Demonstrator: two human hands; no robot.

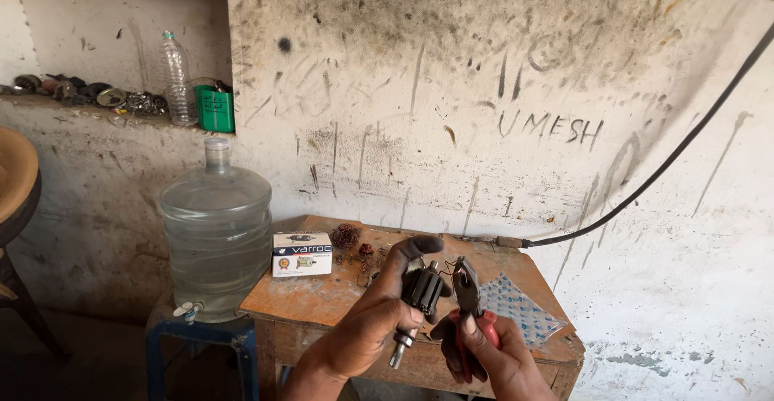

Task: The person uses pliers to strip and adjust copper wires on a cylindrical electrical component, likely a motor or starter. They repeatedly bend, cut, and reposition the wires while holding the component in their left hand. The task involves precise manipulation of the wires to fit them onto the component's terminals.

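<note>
Now armature (422, 288) in left hand (372, 324)

Single head-worn view, looking forward and slightly down, close over the hands (419, 328), counter (322, 296) and wall (484, 87) beyond.

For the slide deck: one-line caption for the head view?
Left hand holds a motor armature while right hand brings red-handled pliers to it, over a worn wooden table.
</note>
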